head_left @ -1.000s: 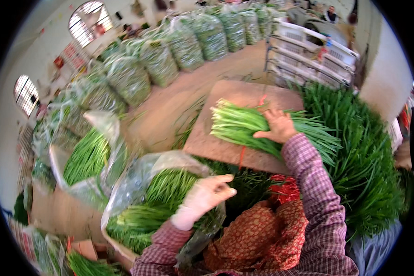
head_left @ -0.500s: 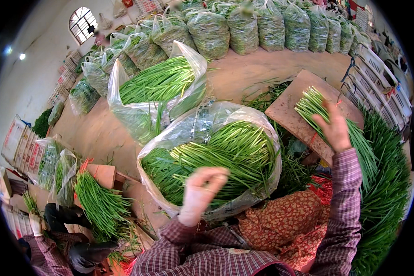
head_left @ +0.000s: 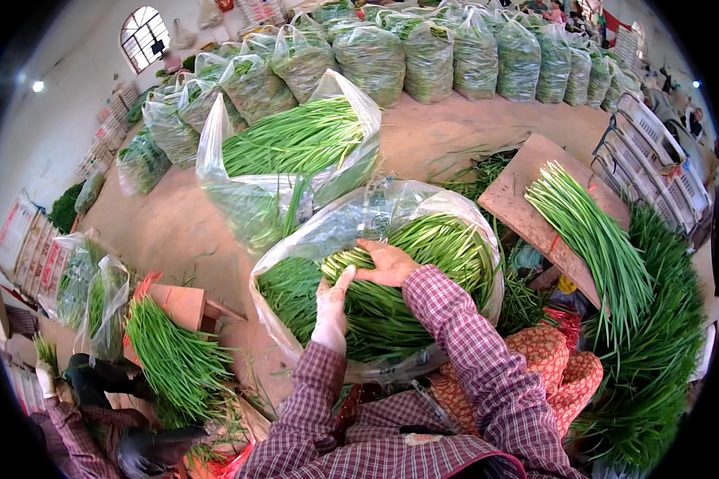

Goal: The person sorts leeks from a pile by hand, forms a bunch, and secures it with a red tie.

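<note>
My left hand (head_left: 332,303), in a pale glove, and my right hand (head_left: 383,263) are closed round green leafy stems (head_left: 342,262) in an open clear plastic bag (head_left: 268,283) in front of me, their fingertips close together. The bag holds layers of long greens, with pale cut ends at the right. Right of it, a bunch of greens (head_left: 579,231) lies on a worn board (head_left: 515,191), beside a large dark green pile (head_left: 659,319). A second filled bag (head_left: 212,195) stands just beyond mine. A red patterned cloth (head_left: 567,383) lies below my right arm.
Rows of full bags (head_left: 375,64) line the back. White crates (head_left: 663,164) are stacked at the right. At lower left are a co-worker's hand (head_left: 46,375) and dark-clad legs, a low wooden stand (head_left: 176,303) and a heap of greens (head_left: 164,359).
My right hand has left the bunch on the board and moved left into the bag. My left hand has moved up to it and closed on the stems. The view has swung round.
</note>
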The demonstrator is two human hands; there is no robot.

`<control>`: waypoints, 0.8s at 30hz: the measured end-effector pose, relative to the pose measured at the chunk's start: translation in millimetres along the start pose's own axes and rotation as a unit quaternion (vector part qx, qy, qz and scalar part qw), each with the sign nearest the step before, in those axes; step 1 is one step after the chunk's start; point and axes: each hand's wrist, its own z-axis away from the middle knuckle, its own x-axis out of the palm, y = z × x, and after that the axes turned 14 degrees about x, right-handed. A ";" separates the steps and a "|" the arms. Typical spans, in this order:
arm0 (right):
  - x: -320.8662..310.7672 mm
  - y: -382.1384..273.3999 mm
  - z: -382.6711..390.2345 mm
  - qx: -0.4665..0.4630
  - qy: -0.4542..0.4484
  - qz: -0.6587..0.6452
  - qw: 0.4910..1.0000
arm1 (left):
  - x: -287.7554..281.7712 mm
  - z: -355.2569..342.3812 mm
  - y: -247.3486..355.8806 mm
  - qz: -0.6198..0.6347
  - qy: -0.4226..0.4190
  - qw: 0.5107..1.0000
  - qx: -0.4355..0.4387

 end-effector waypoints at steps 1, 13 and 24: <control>3.1 -6.4 -0.6 0.019 -0.009 -0.019 1.000 | -3.5 -12.1 -13.4 0.143 -0.047 0.988 0.034; -53.3 21.8 65.5 -0.054 0.101 -0.164 0.980 | 42.3 15.1 5.8 0.164 -0.212 0.953 0.140; -87.6 41.7 93.2 -0.053 0.194 -0.273 0.941 | 87.4 10.6 12.9 0.165 -0.260 0.940 0.146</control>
